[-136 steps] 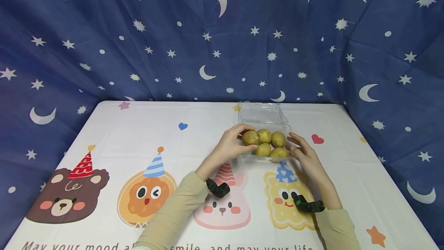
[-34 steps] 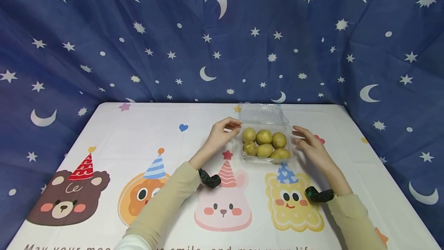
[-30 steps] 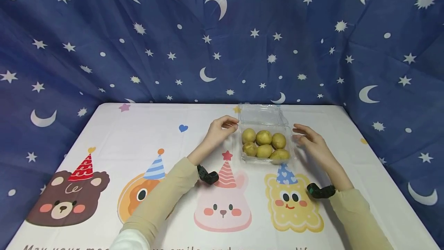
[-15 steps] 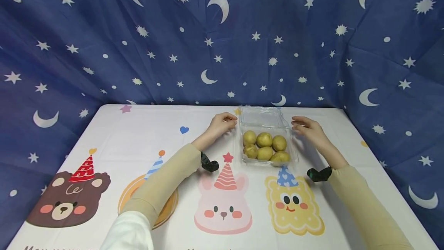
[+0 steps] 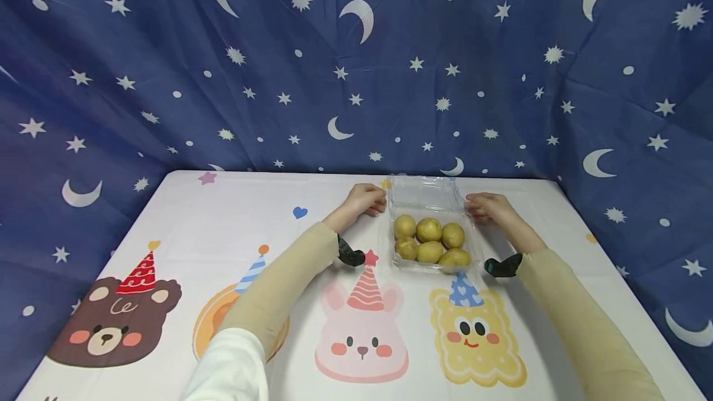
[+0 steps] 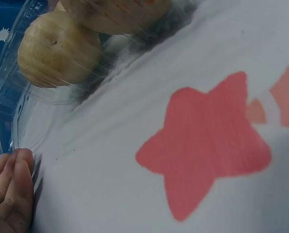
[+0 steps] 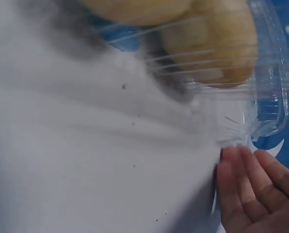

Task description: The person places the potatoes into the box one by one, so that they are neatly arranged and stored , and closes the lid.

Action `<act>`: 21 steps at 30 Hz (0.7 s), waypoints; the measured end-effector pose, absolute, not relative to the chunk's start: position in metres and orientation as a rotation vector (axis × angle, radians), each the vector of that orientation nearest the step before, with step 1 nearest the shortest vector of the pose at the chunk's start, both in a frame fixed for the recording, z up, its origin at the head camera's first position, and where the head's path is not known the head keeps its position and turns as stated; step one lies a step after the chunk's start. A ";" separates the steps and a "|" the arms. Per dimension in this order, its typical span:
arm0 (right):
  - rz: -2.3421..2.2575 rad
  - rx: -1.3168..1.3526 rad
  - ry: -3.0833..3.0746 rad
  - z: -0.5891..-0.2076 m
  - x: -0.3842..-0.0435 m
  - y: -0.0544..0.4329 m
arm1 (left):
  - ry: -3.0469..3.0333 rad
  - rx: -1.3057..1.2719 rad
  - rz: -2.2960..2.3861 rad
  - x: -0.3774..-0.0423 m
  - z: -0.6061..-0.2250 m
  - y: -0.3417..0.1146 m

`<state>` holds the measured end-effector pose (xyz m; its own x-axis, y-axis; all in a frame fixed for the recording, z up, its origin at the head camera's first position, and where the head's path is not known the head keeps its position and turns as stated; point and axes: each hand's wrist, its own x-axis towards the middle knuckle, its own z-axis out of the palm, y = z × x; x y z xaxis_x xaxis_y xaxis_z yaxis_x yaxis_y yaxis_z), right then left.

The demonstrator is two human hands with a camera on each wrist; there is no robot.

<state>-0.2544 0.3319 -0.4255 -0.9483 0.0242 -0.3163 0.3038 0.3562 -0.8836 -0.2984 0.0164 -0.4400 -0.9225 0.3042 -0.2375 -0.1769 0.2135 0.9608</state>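
A clear plastic clamshell box [image 5: 476, 246] sits on the table with its lid [image 5: 421, 191] laid back toward the curtain. Several yellow potatoes [image 5: 429, 229] fill its base in two rows. My left hand [image 5: 364, 199] is beside the lid's left edge, fingers loosely bent and holding nothing. In the left wrist view its fingertips [image 6: 23, 156] come close to the clear plastic. On the other side, my right hand [image 5: 490, 205] has its fingertips right at the box's right edge near the hinge. The right wrist view shows those fingers [image 7: 246, 179] extended, with no potato in them.
A white tablecloth [image 5: 267, 203] printed with a bear, a rabbit and other cartoon figures covers the table. Behind it hangs a blue curtain [image 5: 267, 110] with moons and stars. Black wrist cameras [image 5: 351, 254] are strapped to both wrists.
My left hand has let go of a potato at the box's left and moved back to the lid's side. My right hand has moved up along the right edge. The head view has tilted slightly.
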 end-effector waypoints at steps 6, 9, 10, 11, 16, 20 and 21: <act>-1.649 0.363 2.288 -0.427 -0.259 0.327 | 2.063 0.095 1.808 -0.299 -0.442 0.023; -1.632 0.397 2.279 -0.425 -0.260 0.323 | 2.065 0.096 1.812 -0.299 -0.441 0.024; -1.609 0.387 2.287 -0.425 -0.260 0.322 | 2.070 0.098 1.811 -0.298 -0.440 0.025; -1.605 0.387 2.286 -0.424 -0.259 0.322 | 2.073 0.097 1.811 -0.298 -0.440 0.025; -1.575 0.350 2.305 -0.423 -0.258 0.323 | 2.101 0.104 1.797 -0.298 -0.438 0.026; -1.558 0.278 2.346 -0.420 -0.256 0.324 | 2.128 0.107 1.780 -0.298 -0.437 0.027; -1.565 0.260 2.346 -0.419 -0.256 0.324 | 2.133 0.108 1.779 -0.298 -0.437 0.027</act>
